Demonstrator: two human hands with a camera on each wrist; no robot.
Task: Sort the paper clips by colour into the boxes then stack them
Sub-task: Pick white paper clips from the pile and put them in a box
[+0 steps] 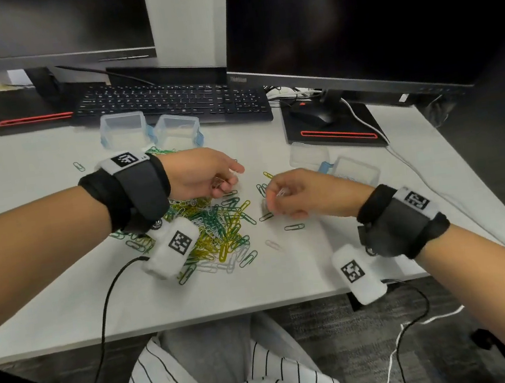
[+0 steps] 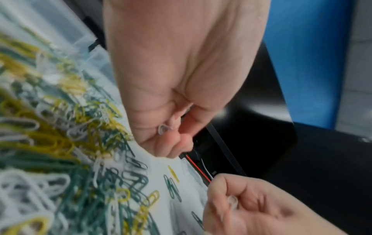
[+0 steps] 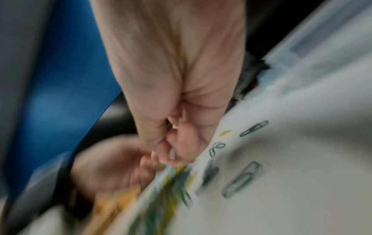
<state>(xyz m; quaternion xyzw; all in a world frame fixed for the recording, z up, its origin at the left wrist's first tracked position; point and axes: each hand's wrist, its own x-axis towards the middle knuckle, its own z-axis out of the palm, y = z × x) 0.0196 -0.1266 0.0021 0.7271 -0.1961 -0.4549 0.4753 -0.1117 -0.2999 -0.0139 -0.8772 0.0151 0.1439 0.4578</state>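
A heap of green, yellow and white paper clips (image 1: 214, 231) lies on the white desk in front of me. My left hand (image 1: 227, 178) hovers over the heap's far edge, fingers curled round white clips (image 2: 164, 128). My right hand (image 1: 274, 195) hangs just right of the heap, pinching a white clip (image 2: 232, 201); the right wrist view is blurred. Two clear boxes with blue latches (image 1: 124, 127) (image 1: 178, 128) stand behind the heap. Two more clear boxes or lids (image 1: 308, 154) (image 1: 357, 172) lie to the right, beyond my right hand.
A black keyboard (image 1: 170, 101) runs behind the boxes, under two monitors. A mouse (image 1: 312, 115) sits on a black stand base at the right. Loose clips (image 1: 293, 227) (image 1: 79, 166) lie around the heap. White cables trail along the desk's right edge.
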